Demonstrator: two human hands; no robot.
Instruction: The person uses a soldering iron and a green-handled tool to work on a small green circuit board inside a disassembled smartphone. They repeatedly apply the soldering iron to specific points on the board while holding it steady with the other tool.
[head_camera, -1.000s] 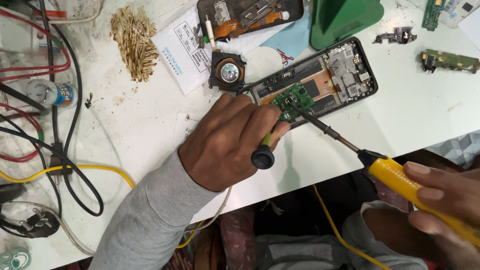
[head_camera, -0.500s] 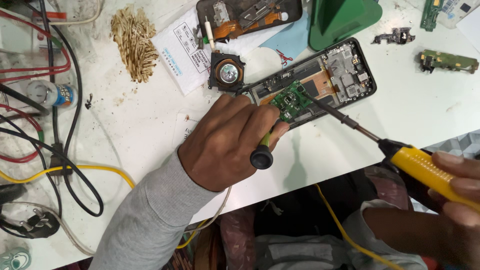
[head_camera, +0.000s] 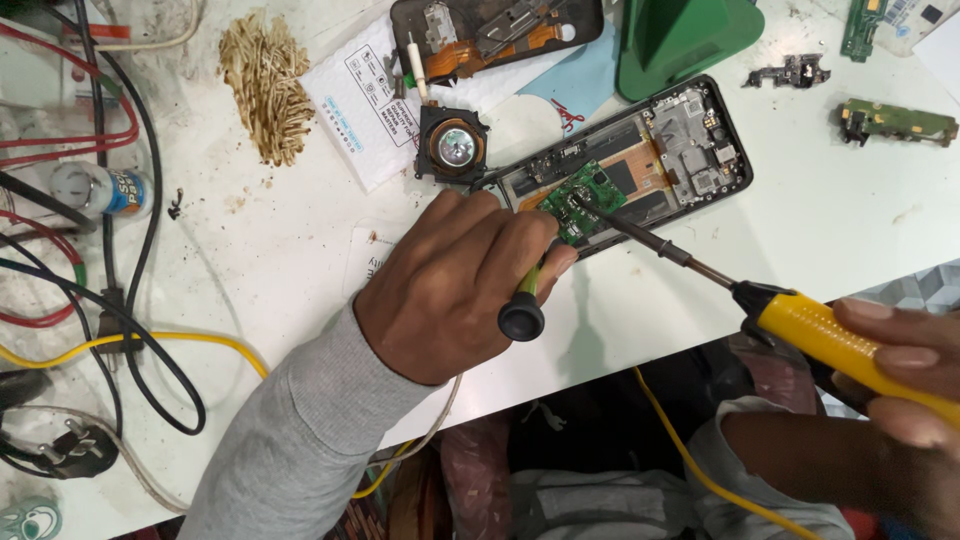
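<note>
- Opened phone (head_camera: 640, 160): black frame, back cover off, lying at a slant on the white table (head_camera: 820, 240) near its front edge; metal shields and orange flex strips exposed
- Small green circuit board (head_camera: 585, 205): sits at the lower end of the phone, partly lifted, just beside the left fingertips
- Soldering iron (head_camera: 800, 320): yellow handle, dark metal shaft, tip resting on the green board; yellow cord trails off below the table edge
- Right hand (head_camera: 900, 370): fingers closed round the yellow handle at the right border of the view
- Left hand (head_camera: 450, 285): grey sleeve, fingers curled shut on a slim tool with a green shaft and a black round knob (head_camera: 522, 318); the working end is hidden under the fingers by the board
- Round black part with a shiny centre (head_camera: 453, 145): just above the left hand, touching the phone's lower corner
- Second opened device (head_camera: 495, 30): top edge, on white printed paper
- Green plastic piece (head_camera: 685, 40): above the phone
- Loose green boards (head_camera: 895, 120): far right
- Wad of tan fibres (head_camera: 265, 85): upper left
- Cables, red, black and yellow (head_camera: 110, 300): left side
</note>
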